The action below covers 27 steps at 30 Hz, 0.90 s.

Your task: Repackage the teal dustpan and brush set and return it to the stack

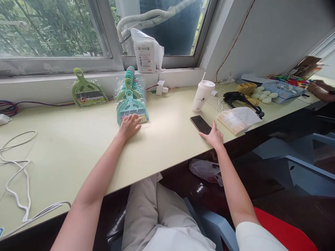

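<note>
Dustpans [131, 104], bagged, stand in a row on the desk [78, 150]; the left hand [130, 126] rests open-fingered on the front one, none lifted out. One green dustpan [87, 90] leans apart. The right hand [214, 135] lies flat and open, touching the phone [200, 123]. The cup [202, 94] is lidded, contents hidden.

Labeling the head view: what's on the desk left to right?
White cable → green dustpan set → teal dustpan stack under left hand → phone by right hand → paper cup → white eggs.
</note>
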Each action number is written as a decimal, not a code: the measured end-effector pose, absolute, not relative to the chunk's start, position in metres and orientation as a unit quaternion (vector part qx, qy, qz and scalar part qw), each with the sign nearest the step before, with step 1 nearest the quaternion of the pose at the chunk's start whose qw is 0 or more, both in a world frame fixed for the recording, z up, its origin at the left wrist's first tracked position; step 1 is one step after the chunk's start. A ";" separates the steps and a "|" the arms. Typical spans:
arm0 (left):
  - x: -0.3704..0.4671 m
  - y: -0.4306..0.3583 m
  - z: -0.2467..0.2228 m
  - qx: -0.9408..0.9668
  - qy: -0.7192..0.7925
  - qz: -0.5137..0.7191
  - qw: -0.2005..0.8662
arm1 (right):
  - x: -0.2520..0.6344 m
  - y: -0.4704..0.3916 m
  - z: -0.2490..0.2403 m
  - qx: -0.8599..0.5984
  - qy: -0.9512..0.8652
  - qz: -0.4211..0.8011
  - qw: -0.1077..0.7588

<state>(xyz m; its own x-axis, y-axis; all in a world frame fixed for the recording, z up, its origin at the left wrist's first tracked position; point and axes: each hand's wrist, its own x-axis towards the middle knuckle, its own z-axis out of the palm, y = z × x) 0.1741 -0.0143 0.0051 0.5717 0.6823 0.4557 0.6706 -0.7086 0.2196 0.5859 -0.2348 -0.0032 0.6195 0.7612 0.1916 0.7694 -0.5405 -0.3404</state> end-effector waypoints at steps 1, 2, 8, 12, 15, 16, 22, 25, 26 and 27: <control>0.179 -0.010 0.005 0.897 0.373 0.238 0.004 | 0.586 -0.235 -0.002 -0.877 -0.437 -0.013 0.200; 0.183 -0.005 0.004 0.899 0.376 0.224 -0.009 | 0.586 -0.237 0.000 -0.874 -0.443 -0.016 0.199; 0.192 0.044 0.004 0.883 0.399 0.216 -0.121 | 0.556 -0.265 -0.001 -0.845 -0.490 -0.023 0.212; 0.188 0.074 0.008 0.904 0.351 0.196 -0.144 | 0.531 -0.283 -0.004 -0.819 -0.519 -0.005 0.244; 0.180 0.089 0.010 0.940 0.263 0.163 -0.142 | 0.525 -0.290 -0.003 -0.803 -0.532 0.027 0.268; 0.177 0.093 0.011 0.952 0.230 0.147 -0.141 | 0.525 -0.290 -0.002 -0.799 -0.535 0.036 0.271; 0.162 0.119 0.018 0.984 0.100 0.076 -0.123 | 0.519 -0.288 0.001 -0.795 -0.550 0.017 0.256; 0.163 0.138 0.016 0.979 0.127 0.090 -0.129 | 0.510 -0.285 0.004 -0.800 -0.552 -0.005 0.235; 0.165 0.144 0.014 0.974 0.153 0.106 -0.131 | 0.509 -0.284 0.006 -0.803 -0.552 -0.007 0.226; 0.168 0.150 0.012 0.966 0.184 0.124 -0.133 | 0.510 -0.283 0.009 -0.804 -0.553 -0.001 0.219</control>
<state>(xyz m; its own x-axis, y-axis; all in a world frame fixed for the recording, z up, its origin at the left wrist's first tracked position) 0.1675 0.1501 0.0121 0.9015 0.3220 0.2890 0.3881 -0.8972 -0.2109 0.5100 -0.2830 0.0087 0.3882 0.8884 0.2451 0.8896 -0.2919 -0.3512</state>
